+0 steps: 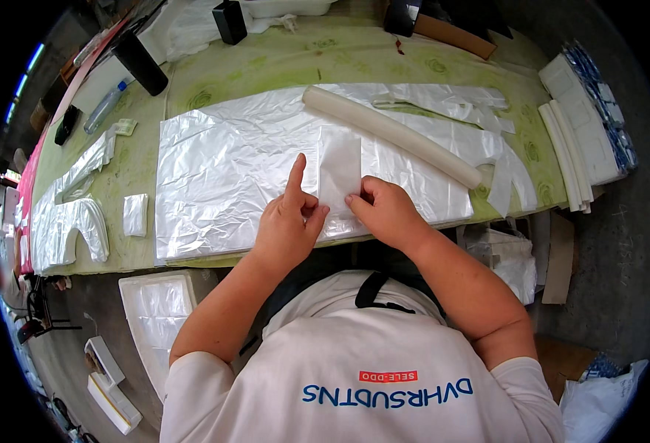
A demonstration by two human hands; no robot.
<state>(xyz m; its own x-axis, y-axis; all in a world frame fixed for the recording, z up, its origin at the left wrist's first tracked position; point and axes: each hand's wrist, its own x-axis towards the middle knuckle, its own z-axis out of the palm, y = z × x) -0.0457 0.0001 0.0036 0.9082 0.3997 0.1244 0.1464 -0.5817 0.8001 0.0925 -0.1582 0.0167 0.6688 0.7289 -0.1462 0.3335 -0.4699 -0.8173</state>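
Right hand (393, 214) pinches the lower right edge of a folded plastic-film strip (340, 164). Left hand (286, 227), index finger extended, holds nothing visible at the strip's lower left. Strip located over silvery plastic sheeting (221, 170). Relative to strip: off-white roll (395, 138) at two o'clock, small folded packet (135, 215) at nine, black cylinder (140, 63) at ten, all on green floral tablecloth (288, 63).

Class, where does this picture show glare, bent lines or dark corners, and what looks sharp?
Head view: glare streaks the crinkled plastic sheet; head view: green tablecloth shows a curved near edge, and corners go black; head view: left hand, right hand and folded white piece look fairly sharp.
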